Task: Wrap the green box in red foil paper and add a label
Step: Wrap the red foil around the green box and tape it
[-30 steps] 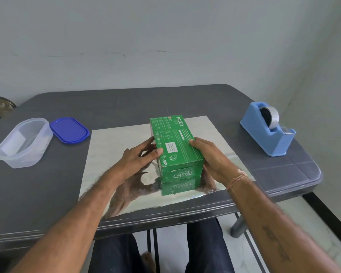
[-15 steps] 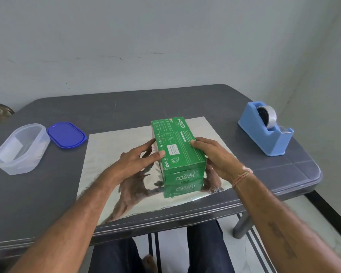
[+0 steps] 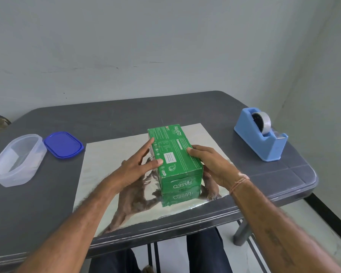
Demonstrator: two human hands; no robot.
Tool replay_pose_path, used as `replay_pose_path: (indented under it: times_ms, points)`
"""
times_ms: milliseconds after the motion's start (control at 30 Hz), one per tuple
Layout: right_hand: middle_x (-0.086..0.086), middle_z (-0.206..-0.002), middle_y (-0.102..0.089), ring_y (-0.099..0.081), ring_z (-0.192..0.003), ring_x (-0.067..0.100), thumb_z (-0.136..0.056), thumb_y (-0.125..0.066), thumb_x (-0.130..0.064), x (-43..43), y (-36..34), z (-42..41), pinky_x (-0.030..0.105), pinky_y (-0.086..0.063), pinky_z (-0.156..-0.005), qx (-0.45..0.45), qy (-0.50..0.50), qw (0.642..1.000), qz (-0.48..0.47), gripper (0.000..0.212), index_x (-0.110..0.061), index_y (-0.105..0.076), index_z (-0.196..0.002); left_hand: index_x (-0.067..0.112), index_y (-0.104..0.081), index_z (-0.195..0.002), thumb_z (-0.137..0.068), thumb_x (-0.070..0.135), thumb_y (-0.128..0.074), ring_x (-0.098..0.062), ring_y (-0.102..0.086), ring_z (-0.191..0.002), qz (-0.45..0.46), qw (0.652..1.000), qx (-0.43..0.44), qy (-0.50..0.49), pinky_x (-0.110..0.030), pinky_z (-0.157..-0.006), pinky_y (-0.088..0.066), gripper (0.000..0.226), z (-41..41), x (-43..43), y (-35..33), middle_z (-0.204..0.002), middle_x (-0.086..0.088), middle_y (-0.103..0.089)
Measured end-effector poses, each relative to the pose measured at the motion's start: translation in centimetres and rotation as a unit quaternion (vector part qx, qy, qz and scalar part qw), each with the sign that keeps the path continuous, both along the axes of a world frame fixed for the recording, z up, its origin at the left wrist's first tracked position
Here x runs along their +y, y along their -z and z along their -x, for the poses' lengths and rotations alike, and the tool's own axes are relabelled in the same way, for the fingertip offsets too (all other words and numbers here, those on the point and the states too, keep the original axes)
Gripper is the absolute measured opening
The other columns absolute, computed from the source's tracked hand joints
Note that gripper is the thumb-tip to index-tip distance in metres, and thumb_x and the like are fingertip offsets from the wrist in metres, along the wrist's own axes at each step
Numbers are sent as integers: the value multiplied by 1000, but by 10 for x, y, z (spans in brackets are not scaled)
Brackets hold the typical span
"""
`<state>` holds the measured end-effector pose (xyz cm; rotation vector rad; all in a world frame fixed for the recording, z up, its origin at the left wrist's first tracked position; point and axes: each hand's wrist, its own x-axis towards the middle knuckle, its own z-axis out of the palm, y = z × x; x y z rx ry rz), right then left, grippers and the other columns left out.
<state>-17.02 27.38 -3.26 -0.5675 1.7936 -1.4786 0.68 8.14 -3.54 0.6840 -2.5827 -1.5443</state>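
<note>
Hands steadying the green box (image 3: 175, 154) on the foil paper (image 3: 110, 174).

At the carton's left, the left hand (image 3: 135, 170) is lying open, fingers straight and spread, with forefinger tip and thumb touching the top along its left edge; the right hand (image 3: 213, 164) is cupping the right side, fingers bent over onto the top and gripping it; the green box is lying flat, its length running away from the person, on the right half of the foil paper, whose silver mirror face is facing up and reflecting carton and hands; the sheet is lying on a dark grey table (image 3: 126, 115); a blue tape dispenser (image 3: 264, 142) is standing well apart on the right; a clear plastic container (image 3: 28, 172) and a blue lid (image 3: 63, 144) are sitting just beside each other on the left.
</note>
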Motion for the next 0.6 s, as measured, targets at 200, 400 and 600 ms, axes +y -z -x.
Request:
replay_pose_path:
  times_ms: [200, 400, 600]
  points:
    - [2, -110, -78, -76, -96, 14, -105, -56, -28, 2, -3, 0, 21, -56, -75, -19, 2, 1000, 6, 30, -12, -65, -129, 49, 0, -160, -74, 98, -2, -20, 1, -159, 228, 970, 14, -83, -58, -126, 2, 99, -14, 8, 36, -172, 5, -3]
    - [1, -114, -76, -75, -98, 14, -103, -58, -40, -6, -5, 0, 22, -57, -75, 44, 17, 999, 14, 39, -15, -63, -131, 39, -5, -163, -75, 87, 18, -27, 1, -159, 412, 897, -129, -96, -63, -123, -6, 103, -24, -18, 59, -173, -1, 1]
    - [-5, -105, -79, -76, -96, 17, -102, -54, -52, -18, 2, 6, 45, -59, -95, 144, 51, 988, -16, 33, -27, -71, -116, 42, -7, -162, -75, 88, 20, -25, 1, -160, 419, 893, -130, -97, -62, -122, -8, 103, -28, -34, 59, -173, 3, -1]
